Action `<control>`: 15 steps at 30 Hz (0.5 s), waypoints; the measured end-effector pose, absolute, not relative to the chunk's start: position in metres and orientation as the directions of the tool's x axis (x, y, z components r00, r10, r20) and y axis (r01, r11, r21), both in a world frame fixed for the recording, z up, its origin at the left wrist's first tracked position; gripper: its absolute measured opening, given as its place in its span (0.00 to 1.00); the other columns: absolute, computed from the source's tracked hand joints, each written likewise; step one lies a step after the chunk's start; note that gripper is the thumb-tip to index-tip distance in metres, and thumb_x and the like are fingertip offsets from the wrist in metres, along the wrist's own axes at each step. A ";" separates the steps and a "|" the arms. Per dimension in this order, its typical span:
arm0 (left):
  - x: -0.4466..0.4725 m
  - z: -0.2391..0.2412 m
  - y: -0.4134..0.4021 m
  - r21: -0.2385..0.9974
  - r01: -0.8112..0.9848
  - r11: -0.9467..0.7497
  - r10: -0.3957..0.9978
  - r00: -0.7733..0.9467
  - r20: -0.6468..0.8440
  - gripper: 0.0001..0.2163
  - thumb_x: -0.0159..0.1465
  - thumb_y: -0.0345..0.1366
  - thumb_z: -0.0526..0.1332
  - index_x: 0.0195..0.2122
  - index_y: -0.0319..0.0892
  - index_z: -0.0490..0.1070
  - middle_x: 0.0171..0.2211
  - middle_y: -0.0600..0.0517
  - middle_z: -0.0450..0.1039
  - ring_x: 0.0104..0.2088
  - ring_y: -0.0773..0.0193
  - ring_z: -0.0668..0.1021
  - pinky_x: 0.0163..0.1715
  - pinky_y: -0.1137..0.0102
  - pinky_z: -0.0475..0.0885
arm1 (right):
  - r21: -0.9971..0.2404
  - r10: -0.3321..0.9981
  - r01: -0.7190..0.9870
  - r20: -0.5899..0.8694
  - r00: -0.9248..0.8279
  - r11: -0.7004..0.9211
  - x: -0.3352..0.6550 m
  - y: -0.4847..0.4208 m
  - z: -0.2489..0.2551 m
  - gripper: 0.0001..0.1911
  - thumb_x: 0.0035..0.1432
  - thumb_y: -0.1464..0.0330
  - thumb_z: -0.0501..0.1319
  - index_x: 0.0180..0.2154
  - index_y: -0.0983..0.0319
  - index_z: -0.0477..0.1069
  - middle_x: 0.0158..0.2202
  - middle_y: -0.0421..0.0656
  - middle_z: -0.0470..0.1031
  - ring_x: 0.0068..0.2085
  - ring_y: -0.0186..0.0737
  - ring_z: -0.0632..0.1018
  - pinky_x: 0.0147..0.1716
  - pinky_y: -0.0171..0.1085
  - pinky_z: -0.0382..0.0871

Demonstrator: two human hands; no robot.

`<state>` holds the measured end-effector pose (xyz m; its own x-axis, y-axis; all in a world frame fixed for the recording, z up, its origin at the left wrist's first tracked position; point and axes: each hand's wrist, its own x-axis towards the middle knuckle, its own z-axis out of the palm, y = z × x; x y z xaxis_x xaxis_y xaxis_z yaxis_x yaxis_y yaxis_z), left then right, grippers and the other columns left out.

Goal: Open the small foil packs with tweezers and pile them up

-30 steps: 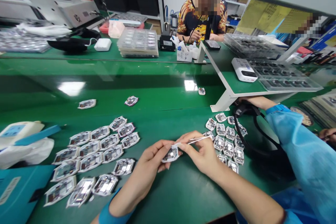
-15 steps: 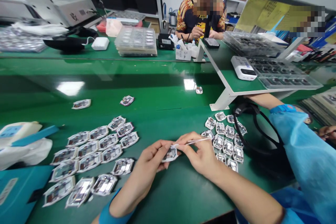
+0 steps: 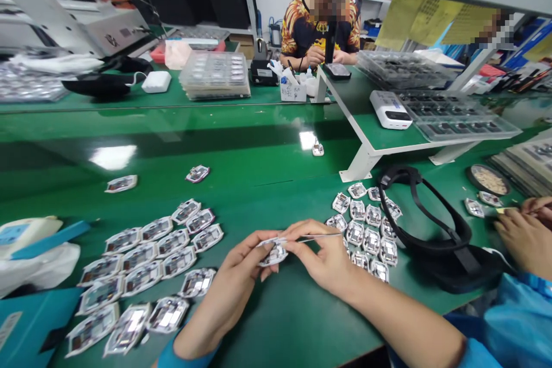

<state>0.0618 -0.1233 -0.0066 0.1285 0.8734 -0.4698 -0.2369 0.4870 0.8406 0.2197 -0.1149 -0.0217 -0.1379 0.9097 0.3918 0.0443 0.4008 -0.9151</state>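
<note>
Between the thumb and fingers of my left hand [image 3: 237, 269] is a small electronic module in a white rounded frame [image 3: 273, 253], tilted toward me. My right hand [image 3: 324, 261] pinches thin tweezers [image 3: 319, 236]; its fingertips are at the module's right edge and hide the tweezers' tips. To the left of my left hand, rows of similar modules [image 3: 142, 277] lie on the green bench. Beyond my right hand lies another cluster of modules [image 3: 371, 241], partly covered by the hand.
A black headband-like strap [image 3: 451, 236] lies at right, near a co-worker's hands [image 3: 524, 236]. A white-legged shelf [image 3: 360, 164] carries a white power bank [image 3: 390, 109] and clear trays [image 3: 463, 118]. At left is a teal case [image 3: 32, 322]. Another person [image 3: 319, 34] sits opposite.
The co-worker's arm at right has drawn back from under the shelf, uncovering a round dish and two modules. The module in my left hand has tilted and shifted slightly left.
</note>
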 end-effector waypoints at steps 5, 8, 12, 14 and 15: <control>0.061 -0.006 -0.124 0.832 -0.259 0.490 0.871 0.122 -0.475 0.13 0.51 0.42 0.68 0.34 0.40 0.77 0.29 0.53 0.73 0.25 0.69 0.67 0.22 0.75 0.60 | -0.901 0.894 0.023 0.427 -0.138 0.434 0.219 -0.115 -0.023 0.04 0.57 0.74 0.64 0.35 0.61 0.75 0.35 0.44 0.80 0.39 0.39 0.81 0.40 0.39 0.76; 0.059 -0.007 -0.125 0.848 -0.231 0.478 0.878 0.137 -0.458 0.13 0.53 0.42 0.67 0.36 0.40 0.76 0.29 0.53 0.73 0.25 0.69 0.67 0.22 0.75 0.60 | -0.895 0.888 0.025 0.438 -0.136 0.446 0.220 -0.114 -0.021 0.04 0.56 0.75 0.64 0.34 0.61 0.75 0.34 0.43 0.81 0.38 0.39 0.81 0.40 0.38 0.76; 0.057 -0.008 -0.127 0.887 -0.146 0.437 0.891 0.209 -0.404 0.14 0.56 0.42 0.67 0.41 0.40 0.74 0.28 0.54 0.72 0.28 0.67 0.70 0.26 0.74 0.63 | -0.899 0.898 0.069 0.424 -0.115 0.433 0.221 -0.114 -0.021 0.04 0.56 0.75 0.64 0.33 0.60 0.76 0.33 0.44 0.81 0.37 0.40 0.82 0.40 0.38 0.76; 0.056 -0.009 -0.128 0.905 -0.120 0.409 0.890 0.273 -0.366 0.19 0.53 0.38 0.70 0.45 0.42 0.71 0.34 0.53 0.74 0.34 0.64 0.73 0.33 0.72 0.66 | -0.902 0.905 0.094 0.411 -0.106 0.421 0.222 -0.115 -0.022 0.04 0.57 0.74 0.63 0.33 0.60 0.76 0.33 0.44 0.81 0.37 0.40 0.81 0.40 0.39 0.76; 0.056 -0.011 -0.128 0.911 -0.120 0.394 0.890 0.298 -0.346 0.21 0.52 0.37 0.71 0.46 0.43 0.69 0.36 0.52 0.75 0.37 0.63 0.74 0.37 0.71 0.67 | -0.903 0.908 0.107 0.406 -0.106 0.417 0.223 -0.115 -0.023 0.04 0.57 0.74 0.63 0.33 0.60 0.75 0.33 0.43 0.81 0.37 0.40 0.81 0.40 0.39 0.76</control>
<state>0.0559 -0.1283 -0.0107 0.2975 0.8898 -0.3460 -0.1199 0.3944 0.9111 0.2228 -0.1150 -0.0225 -0.1057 0.9076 0.4064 0.1068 0.4167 -0.9028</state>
